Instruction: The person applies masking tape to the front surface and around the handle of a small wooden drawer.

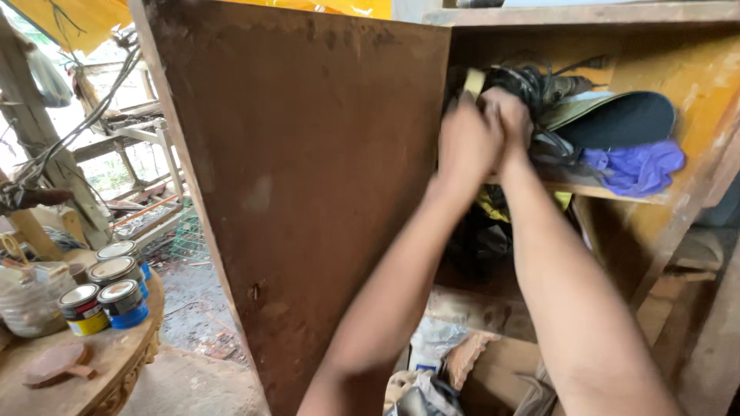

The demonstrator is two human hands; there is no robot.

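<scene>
1. Reaching into an open wooden cabinet (694,85), both hands meet at the front edge of its upper shelf (574,183), just past the swung-open rust-brown door (308,192).
2. The left hand (466,142) is clenched around a pale, flat strip-like piece (473,82); its visible end sticks up above the knuckles, long axis roughly upright, tilted slightly right. What it is cannot be made out.
3. The right hand (509,115) presses against the left, fingers buried in a tangle of black cord (532,81); whether it grasps anything I cannot tell.
4. On the same shelf, toward its right end, lies a dark oval sole-like pad (620,119) with a crumpled purple glove (636,168) at the shelf's front edge.
5. Four round tins (108,293) with silver lids stand near the right edge of a carved round table (116,362): one yellow-banded, the others blue.
6. The lower compartments are dark; the bags there are cut off by the arms.
</scene>
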